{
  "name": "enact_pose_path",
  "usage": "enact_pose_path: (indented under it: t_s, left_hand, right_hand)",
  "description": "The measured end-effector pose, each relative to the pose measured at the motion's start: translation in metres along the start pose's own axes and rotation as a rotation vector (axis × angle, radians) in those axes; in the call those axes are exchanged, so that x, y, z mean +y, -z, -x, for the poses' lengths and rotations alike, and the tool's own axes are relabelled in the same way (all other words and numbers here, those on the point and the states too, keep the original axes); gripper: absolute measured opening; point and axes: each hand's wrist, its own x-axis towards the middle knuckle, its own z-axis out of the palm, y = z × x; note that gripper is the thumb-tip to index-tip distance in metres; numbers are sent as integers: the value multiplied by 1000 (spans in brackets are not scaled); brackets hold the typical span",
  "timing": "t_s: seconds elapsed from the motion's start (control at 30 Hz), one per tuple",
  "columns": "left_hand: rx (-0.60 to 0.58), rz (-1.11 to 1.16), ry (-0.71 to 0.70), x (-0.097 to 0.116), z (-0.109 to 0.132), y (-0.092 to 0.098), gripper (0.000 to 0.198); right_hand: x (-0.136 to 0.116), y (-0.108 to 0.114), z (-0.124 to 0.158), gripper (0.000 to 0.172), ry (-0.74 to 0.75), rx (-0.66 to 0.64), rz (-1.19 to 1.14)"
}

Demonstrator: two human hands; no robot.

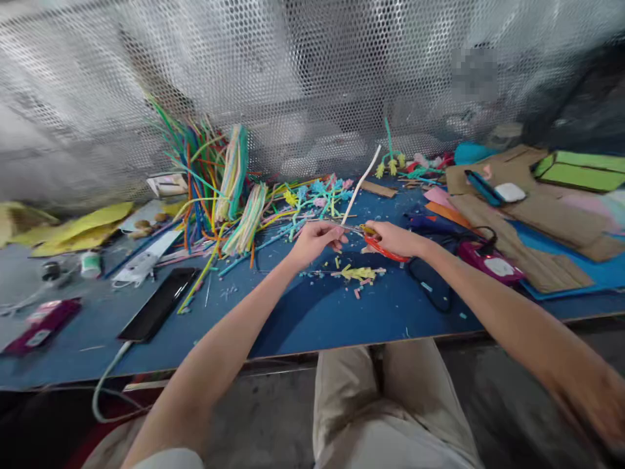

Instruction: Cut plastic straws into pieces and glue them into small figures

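My right hand [390,238] is wrapped round scissors [381,249] with red and yellow handles, the blades pointing left. Close by, my left hand [318,242] pinches a white pipe cleaner [361,184], which slants up and to the right from the fingers. The blades reach the pipe cleaner's lower end by my left fingertips; whether they are closed on it I cannot tell. Below both hands, a yellow pipe-cleaner piece [360,273] lies on the blue table [322,319] among small fuzzy scraps.
Bundles of coloured pipe cleaners [229,189] stand at the back left. A black phone [159,305] with a cable lies at the front left. A glue gun [424,223], a magenta power strip [488,262] and brown cardboard [541,254] lie on the right. A perforated metal sheet [303,85] rises behind.
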Motion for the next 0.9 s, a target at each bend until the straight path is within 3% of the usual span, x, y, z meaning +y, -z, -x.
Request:
enact_pose_path:
  t_s: [0.23, 0.5, 0.9]
  left_hand:
    - [-8, -54, -33, 4, 1, -2, 38]
    - [9, -190, -88, 8, 5, -4, 36]
    - [28, -354, -154, 11, 6, -3, 41]
  right_hand:
    - [-14, 9, 7, 35, -3, 91, 353]
    - [-16, 7, 8, 29, 0, 75, 388]
    - [-17, 3, 7, 38, -19, 81, 457]
